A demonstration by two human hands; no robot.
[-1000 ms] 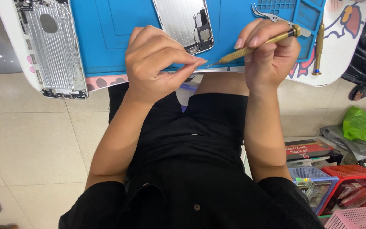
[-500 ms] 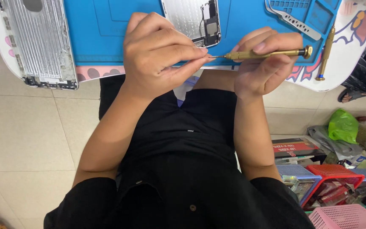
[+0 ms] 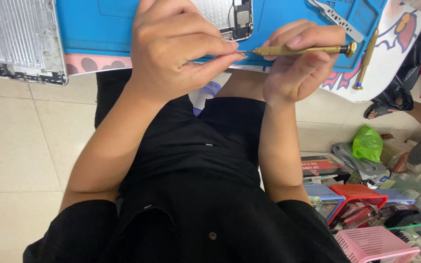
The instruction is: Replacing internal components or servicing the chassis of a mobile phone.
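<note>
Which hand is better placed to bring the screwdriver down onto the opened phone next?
Right, most likely. The right hand wraps the handle of the brass screwdriver, a working grip. The left hand only pinches at its tip, just in front of the opened phone on the blue mat.

A silver metal back cover lay at the left edge of the worktop. A second gold screwdriver lay near its right edge. On the floor sat a green bag, a red basket and a pink basket.
</note>
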